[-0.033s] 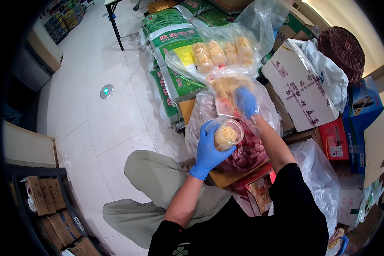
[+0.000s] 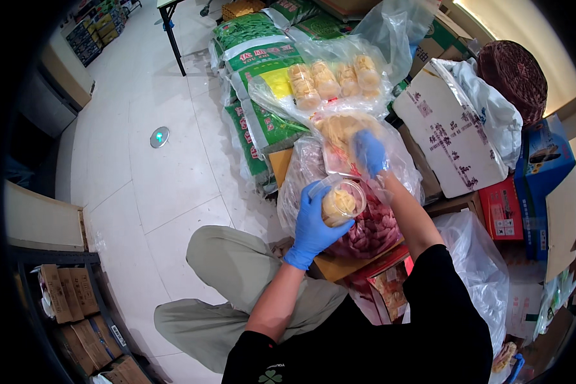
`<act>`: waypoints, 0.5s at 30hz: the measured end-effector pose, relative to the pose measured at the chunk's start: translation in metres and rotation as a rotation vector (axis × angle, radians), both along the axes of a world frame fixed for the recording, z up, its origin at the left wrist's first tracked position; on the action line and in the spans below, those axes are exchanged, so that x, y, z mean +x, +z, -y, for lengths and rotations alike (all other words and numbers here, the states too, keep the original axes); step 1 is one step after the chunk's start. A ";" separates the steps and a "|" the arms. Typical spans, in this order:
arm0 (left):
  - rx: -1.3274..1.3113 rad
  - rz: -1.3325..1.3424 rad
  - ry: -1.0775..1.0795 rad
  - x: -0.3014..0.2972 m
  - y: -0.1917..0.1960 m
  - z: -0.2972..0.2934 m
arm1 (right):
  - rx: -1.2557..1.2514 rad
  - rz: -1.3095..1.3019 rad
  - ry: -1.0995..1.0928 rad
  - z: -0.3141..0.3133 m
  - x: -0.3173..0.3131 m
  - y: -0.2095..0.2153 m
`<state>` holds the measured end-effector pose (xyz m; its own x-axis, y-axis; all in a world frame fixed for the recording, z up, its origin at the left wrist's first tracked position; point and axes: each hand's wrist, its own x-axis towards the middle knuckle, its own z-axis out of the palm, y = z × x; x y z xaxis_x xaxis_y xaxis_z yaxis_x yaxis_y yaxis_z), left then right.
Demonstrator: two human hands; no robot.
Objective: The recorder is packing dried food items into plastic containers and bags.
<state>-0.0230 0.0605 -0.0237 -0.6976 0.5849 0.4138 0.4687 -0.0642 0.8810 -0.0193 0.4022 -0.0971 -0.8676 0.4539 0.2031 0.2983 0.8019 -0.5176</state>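
My left hand point(image 2: 318, 221), in a blue glove, is wrapped round a clear plastic jar point(image 2: 357, 215). Pale yellow pieces of food point(image 2: 339, 203) partly fill it, and its open mouth tilts to the right. Farther off, my blue-gloved right hand point(image 2: 370, 153) reaches into an open clear plastic bag point(image 2: 400, 150) of pale yellow food point(image 2: 342, 131); its fingers are blurred and partly hidden. Four-walled edges are not visible, only crumpled film. Beyond the bag, several filled clear jars point(image 2: 325, 80) lie in a row on plastic film.
Green printed sacks point(image 2: 262, 57) are stacked at the far left of the jars. A netted bag of reddish lumps point(image 2: 374, 230) sits beneath my hands on a cardboard box. At the right are a white foam box point(image 2: 451, 131), a blue box point(image 2: 544, 185) and a red box point(image 2: 500, 208).
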 end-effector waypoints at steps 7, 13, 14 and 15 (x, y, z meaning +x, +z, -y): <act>0.032 0.010 0.004 -0.003 0.003 -0.003 | -0.352 -0.052 -0.397 -0.019 0.015 0.019; 0.000 0.029 0.023 -0.007 0.001 -0.002 | -0.591 -0.230 -0.272 0.023 0.083 0.041; -0.015 0.018 0.025 -0.008 0.000 -0.002 | -0.443 -0.334 -0.221 0.036 0.095 0.053; -0.028 0.006 0.025 -0.008 0.000 -0.003 | -0.446 -0.330 -0.221 0.045 0.107 0.069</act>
